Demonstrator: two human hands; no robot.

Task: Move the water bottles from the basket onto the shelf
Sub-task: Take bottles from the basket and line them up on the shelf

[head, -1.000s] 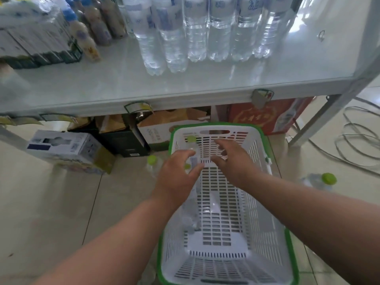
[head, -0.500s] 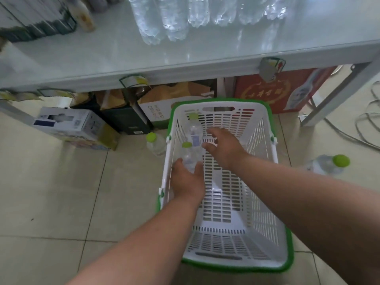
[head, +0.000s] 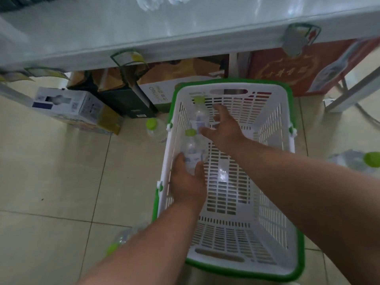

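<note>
Reaching into the basket [head: 273, 128], the left hand [head: 188, 182] is wrapping its fingers around the near bottle [head: 192, 149], while the right hand [head: 223, 131], fingers spread, is touching the far bottle [head: 198, 115].

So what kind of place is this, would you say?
Probably a small shop: a shelf edged with price tags, a shopping basket on the floor, and cartons stored underneath.
</note>
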